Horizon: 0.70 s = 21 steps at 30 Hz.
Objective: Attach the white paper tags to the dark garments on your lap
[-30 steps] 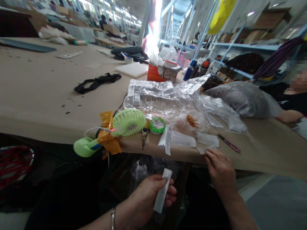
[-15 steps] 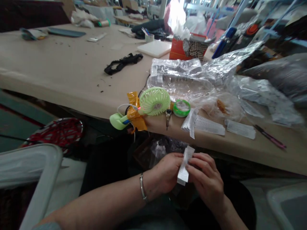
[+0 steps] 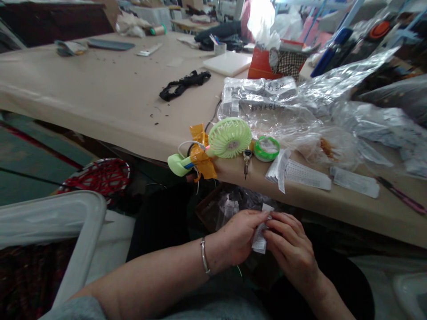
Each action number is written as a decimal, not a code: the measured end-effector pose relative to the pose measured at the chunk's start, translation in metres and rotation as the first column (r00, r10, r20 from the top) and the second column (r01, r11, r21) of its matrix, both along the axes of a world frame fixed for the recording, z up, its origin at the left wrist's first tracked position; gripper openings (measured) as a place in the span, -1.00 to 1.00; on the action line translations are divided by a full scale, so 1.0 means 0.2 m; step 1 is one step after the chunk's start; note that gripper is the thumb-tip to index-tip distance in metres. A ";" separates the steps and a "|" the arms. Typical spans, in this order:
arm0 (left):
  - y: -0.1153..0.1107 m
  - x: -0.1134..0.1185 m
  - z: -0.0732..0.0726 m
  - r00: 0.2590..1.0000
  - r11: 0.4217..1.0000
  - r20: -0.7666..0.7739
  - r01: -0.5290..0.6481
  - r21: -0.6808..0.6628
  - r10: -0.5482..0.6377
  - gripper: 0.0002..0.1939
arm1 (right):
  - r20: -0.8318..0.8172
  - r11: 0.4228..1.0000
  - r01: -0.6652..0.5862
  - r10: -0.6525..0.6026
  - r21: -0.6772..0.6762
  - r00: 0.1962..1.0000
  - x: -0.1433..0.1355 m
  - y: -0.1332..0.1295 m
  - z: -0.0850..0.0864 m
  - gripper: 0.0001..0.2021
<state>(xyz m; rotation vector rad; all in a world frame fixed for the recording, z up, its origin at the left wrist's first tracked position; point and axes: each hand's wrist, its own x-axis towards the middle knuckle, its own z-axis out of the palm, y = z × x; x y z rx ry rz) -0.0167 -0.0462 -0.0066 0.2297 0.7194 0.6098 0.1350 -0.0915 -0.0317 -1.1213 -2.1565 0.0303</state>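
Over my lap, just below the table's front edge, both hands hold a small stack of white printed labels (image 3: 259, 240). My left hand (image 3: 238, 233) is closed on its left side, the thumb lying across the upper part. From the right, the fingers of my right hand (image 3: 292, 244) press against the same stack. Fingers cover the middle of the labels. On the table edge above lie a fanned pile of white label strips (image 3: 278, 169), a printed sheet (image 3: 308, 174) and a flat packet of labels (image 3: 355, 181).
A green fan (image 3: 230, 138) is taped to the table edge. Beside it are a screwdriver-like tool (image 3: 246, 163) and a green round tub (image 3: 266, 149). Clear plastic bags (image 3: 267, 104) cover the right. Pink-handled scissors (image 3: 402, 195) lie far right. A white bin (image 3: 90, 209) stands at lower left.
The view has swung left, so things appear shifted right. My left thumb has come over the label stack, which is now more covered by my fingers.
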 end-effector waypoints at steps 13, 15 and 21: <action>0.00 -0.05 0.00 0.970 0.967 -0.104 0.231 0.106 -0.220 -0.77 | -0.560 0.886 0.151 -0.400 -0.438 0.726 0.03 -0.02 -0.04 -0.87; -0.01 -0.05 0.01 0.966 0.959 -0.101 0.249 0.135 -0.237 -0.77 | -0.587 0.789 0.021 -0.474 -0.614 0.657 0.02 0.00 -0.05 -0.86; -0.04 -0.07 0.03 0.946 0.929 -0.140 0.314 0.195 -0.291 -0.69 | -0.659 0.689 -0.204 -0.498 -0.695 0.563 -0.02 0.03 -0.04 -0.84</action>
